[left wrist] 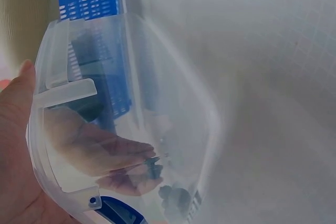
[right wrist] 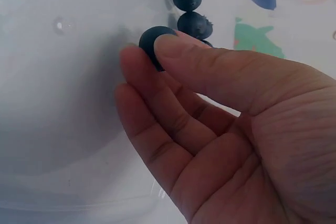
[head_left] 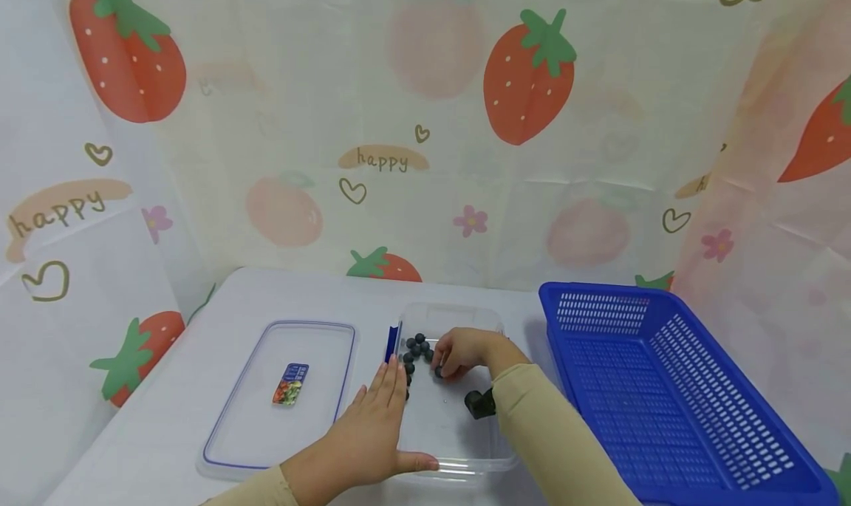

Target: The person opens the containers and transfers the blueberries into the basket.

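Note:
Between thumb and fingertips my right hand (head_left: 465, 352) pinches a blueberry (right wrist: 156, 43), held inside a clear plastic box (head_left: 439, 443). More blueberries (head_left: 417, 345) gather along the box's left side and far left corner; the right wrist view shows several lined up beyond the pinched one. Against the box's left wall lies my left hand (head_left: 368, 432), fingers straight and thumb spread toward the near rim. In the left wrist view the box's wall (left wrist: 178, 93) stands beside that hand, and the right hand shows through the plastic.
A clear lid (head_left: 249, 425) with a blue seal and a printed label (head_left: 290, 385) lies flat on the left. To the right stands a large blue basket (head_left: 678, 395). A blue clip (head_left: 391, 343) sticks out from the box's left side. A patterned curtain (head_left: 425, 122) closes off the back.

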